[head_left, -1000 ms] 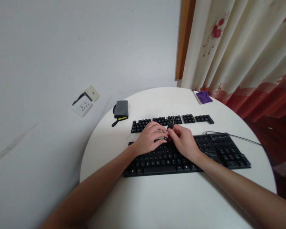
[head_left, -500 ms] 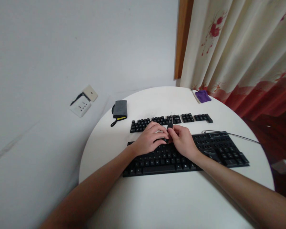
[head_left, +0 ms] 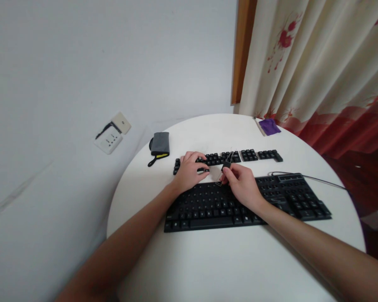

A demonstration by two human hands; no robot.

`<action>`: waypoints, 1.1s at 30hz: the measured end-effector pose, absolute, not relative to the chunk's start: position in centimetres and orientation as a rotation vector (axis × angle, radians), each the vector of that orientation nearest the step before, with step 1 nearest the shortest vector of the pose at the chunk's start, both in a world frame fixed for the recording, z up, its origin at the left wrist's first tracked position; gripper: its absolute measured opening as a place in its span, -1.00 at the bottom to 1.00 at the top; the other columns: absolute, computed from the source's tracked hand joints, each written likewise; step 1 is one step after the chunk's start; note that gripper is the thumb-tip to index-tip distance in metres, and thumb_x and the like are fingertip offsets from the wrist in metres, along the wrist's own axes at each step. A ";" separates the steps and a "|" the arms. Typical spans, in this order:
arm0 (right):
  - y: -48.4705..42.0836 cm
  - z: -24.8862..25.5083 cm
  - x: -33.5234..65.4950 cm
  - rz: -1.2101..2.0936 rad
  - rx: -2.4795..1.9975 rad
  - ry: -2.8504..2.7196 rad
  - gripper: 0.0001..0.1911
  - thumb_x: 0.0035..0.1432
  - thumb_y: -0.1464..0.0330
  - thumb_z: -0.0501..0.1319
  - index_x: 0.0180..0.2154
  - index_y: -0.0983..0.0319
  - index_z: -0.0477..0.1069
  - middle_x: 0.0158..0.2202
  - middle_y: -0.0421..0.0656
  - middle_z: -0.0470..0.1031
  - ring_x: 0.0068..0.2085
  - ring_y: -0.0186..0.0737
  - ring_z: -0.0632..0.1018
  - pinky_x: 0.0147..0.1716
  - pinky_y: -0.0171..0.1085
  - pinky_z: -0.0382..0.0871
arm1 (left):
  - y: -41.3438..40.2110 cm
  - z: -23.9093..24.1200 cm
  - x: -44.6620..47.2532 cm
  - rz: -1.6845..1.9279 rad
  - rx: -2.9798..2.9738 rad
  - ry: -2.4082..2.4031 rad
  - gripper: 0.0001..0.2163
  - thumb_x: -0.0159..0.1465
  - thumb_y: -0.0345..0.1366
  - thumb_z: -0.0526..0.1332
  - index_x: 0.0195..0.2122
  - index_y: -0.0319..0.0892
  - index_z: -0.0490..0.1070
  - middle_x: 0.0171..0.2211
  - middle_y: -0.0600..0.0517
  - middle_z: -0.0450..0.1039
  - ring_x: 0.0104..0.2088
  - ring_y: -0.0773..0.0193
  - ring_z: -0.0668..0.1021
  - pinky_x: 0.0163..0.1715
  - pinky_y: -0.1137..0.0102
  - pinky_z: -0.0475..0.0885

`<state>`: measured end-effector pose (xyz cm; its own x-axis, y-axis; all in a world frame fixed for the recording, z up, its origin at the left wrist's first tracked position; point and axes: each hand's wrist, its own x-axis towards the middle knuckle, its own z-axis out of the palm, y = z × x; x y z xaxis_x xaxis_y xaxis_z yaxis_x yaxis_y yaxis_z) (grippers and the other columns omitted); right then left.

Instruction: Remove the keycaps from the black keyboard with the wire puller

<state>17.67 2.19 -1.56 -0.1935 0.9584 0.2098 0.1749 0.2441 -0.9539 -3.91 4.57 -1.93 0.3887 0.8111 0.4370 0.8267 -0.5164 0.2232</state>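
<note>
My right hand (head_left: 241, 182) is closed on a wire keycap puller (head_left: 226, 166) with a black handle and thin wire loops at both ends. It hovers over the upper edge of a black keyboard (head_left: 214, 224), whose upper left part is bare of keycaps. Between the thumb and fingers of my left hand (head_left: 189, 170) is a small black keycap (head_left: 206, 170). That hand is just beyond the keyboard, by the left part of a row of loose black keycaps (head_left: 212, 158), and covers some of them.
A round white table (head_left: 189, 260) carries everything. A grey pouch (head_left: 160, 144) with a black loop lies at the far left, a purple cloth (head_left: 269, 126) at the far right. The keyboard cable (head_left: 315, 179) runs off the right edge. Wall and curtain (head_left: 327, 75) stand behind.
My left hand has moved left and away from me with the keycap, from beside the right hand to the loose keycaps. The puller has tilted slightly in my right hand.
</note>
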 end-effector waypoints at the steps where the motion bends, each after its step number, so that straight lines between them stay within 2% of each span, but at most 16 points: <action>1: 2.2 -1.6 17.7 1.060 -1.084 -1.585 -0.66 0.32 0.24 0.14 -0.49 0.21 0.42 -0.52 -0.17 0.53 -0.46 -0.21 0.54 -0.38 -0.26 0.38 | 4.6 -2.0 -3.9 -0.780 -2.588 -1.537 -0.95 0.18 -0.24 0.40 -0.34 -0.04 0.63 0.00 0.00 0.46 0.04 0.00 0.36 -0.02 0.06 0.26; 8: 2.2 -1.8 17.7 1.057 -1.066 -1.600 -0.64 0.33 0.20 0.14 -0.48 0.21 0.43 -0.49 -0.16 0.54 -0.45 -0.21 0.54 -0.36 -0.25 0.37 | 4.9 -2.2 -4.1 -0.770 -2.563 -1.590 -0.90 0.15 -0.23 0.41 -0.30 -0.04 0.62 -0.03 0.00 0.44 0.00 0.02 0.36 -0.02 0.08 0.28; 14: 2.1 -1.9 17.7 1.054 -1.070 -1.602 -0.64 0.33 0.21 0.14 -0.48 0.22 0.42 -0.49 -0.16 0.54 -0.45 -0.22 0.53 -0.36 -0.25 0.35 | 4.8 -2.1 -3.7 -0.786 -2.480 -1.688 -0.65 0.07 -0.25 0.45 -0.10 -0.09 0.52 -0.01 -0.04 0.39 0.02 -0.01 0.35 0.04 0.07 0.27; 19: 2.1 -1.7 17.6 1.068 -1.074 -1.588 -0.64 0.32 0.20 0.15 -0.49 0.21 0.41 -0.50 -0.16 0.54 -0.45 -0.21 0.53 -0.36 -0.25 0.36 | 4.9 -2.3 -3.7 -0.807 -2.428 -1.741 -0.54 0.07 -0.25 0.44 0.01 -0.06 0.45 0.04 -0.06 0.36 0.04 -0.05 0.35 0.06 0.06 0.26; 30: 2.0 -1.5 17.8 1.014 -1.071 -1.640 -0.66 0.31 0.22 0.15 -0.49 0.21 0.41 -0.50 -0.18 0.52 -0.43 -0.21 0.51 -0.38 -0.26 0.32 | 4.8 -2.3 -3.8 -0.811 -2.431 -1.757 -0.52 0.08 -0.26 0.42 0.06 -0.04 0.43 0.07 -0.07 0.36 0.05 -0.07 0.35 0.04 0.04 0.27; 33: 1.9 -0.8 18.1 0.968 -1.050 -1.712 -0.68 0.30 0.26 0.15 -0.50 0.21 0.39 -0.51 -0.20 0.49 -0.44 -0.24 0.47 -0.41 -0.28 0.28 | 4.6 -1.8 -3.7 -0.862 -2.505 -1.673 -0.60 0.14 -0.31 0.35 0.03 -0.07 0.44 0.03 -0.05 0.40 0.03 -0.01 0.38 0.05 0.08 0.29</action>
<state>18.08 1.92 -0.77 -0.2549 0.9264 0.2773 0.2399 0.3384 -0.9099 -3.70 4.59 -1.85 0.2782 0.8514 0.4446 0.8562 -0.4296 0.2871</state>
